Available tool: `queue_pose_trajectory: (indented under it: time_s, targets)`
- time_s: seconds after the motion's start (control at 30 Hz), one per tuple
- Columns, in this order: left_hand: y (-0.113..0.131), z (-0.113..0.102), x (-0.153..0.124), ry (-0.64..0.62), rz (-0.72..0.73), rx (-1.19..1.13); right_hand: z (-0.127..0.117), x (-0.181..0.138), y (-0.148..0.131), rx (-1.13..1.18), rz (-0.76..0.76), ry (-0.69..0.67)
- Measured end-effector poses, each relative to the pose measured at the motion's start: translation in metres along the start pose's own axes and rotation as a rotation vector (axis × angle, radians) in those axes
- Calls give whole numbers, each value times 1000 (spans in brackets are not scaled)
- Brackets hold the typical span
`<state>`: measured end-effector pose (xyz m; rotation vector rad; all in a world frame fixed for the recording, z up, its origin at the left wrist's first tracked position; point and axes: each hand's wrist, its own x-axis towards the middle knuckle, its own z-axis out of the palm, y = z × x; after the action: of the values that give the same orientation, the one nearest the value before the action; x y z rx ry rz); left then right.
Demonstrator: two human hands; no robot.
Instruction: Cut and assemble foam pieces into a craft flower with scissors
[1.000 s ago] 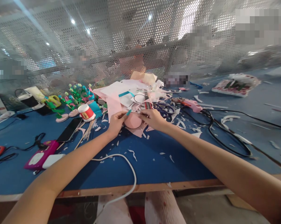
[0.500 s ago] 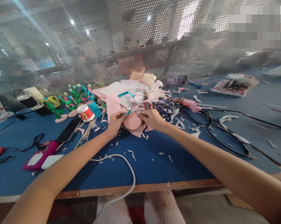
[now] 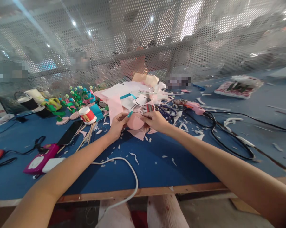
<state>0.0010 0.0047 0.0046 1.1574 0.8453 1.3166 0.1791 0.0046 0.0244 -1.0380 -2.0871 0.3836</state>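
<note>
Above the scraps near the middle of the table, a round pink paper disc (image 3: 135, 122) with a dark rim is between my two hands. My left hand (image 3: 118, 125) is closed in a pinch at its left edge, with a small teal piece (image 3: 130, 114) showing at the fingertips. The fingers of my right hand (image 3: 156, 121) are closed on the disc's right edge; their tips are partly hidden. Under and behind the disc lie cut pink paper (image 3: 114, 107) and a white sheet with a drawn black circle (image 3: 141, 101).
Left stand a red-and-white paper cup (image 3: 87, 115), green craft plants (image 3: 80, 95), a black phone (image 3: 70, 133) and a magenta device (image 3: 42, 160). A pink glue gun (image 3: 195, 107) with black cable lies right. A white cable (image 3: 130, 166) crosses the front edge. A perforated metal screen (image 3: 143, 41) rises behind.
The pink disc has turned slightly and risen a little between my fingers. Both hands stay in almost the same place.
</note>
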Motion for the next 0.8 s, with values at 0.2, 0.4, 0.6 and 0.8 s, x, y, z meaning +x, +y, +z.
queue_pose_trajectory:
  time_s: [0.2,0.4,0.6,0.8]
  targets:
    - [0,0,1,10,-30,-5,1,0,0,49,47,-36]
    - [3,1,1,48,-34,-71,2,-2,0,101,140,-101]
    - [4,1,0,22,-28,-56,3,-3,-3,283,230,-165]
    - [4,2,-1,16,-37,-61,3,-4,-6,360,269,-164]
